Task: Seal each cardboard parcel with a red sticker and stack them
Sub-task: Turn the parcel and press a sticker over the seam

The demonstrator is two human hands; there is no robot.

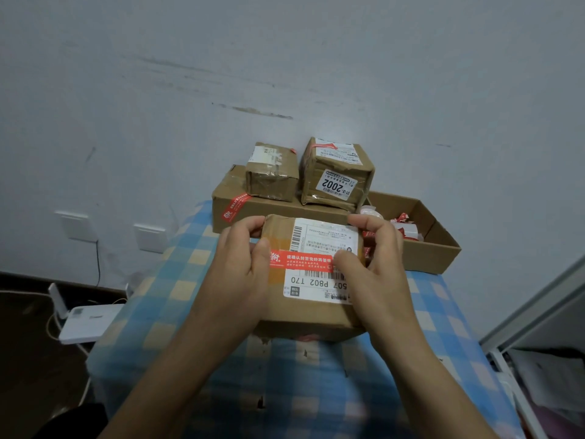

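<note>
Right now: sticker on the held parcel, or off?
On. Red sticker lies flat across the parcel, over its white label; thumbs of left hand and right hand rest on its ends.

stacked parcels (297, 182) behind, open tray (443, 248) right

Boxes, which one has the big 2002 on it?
The right small box sitting on the long flat box. Its white label reads 2002; the left small box and the held box show other labels.
</note>
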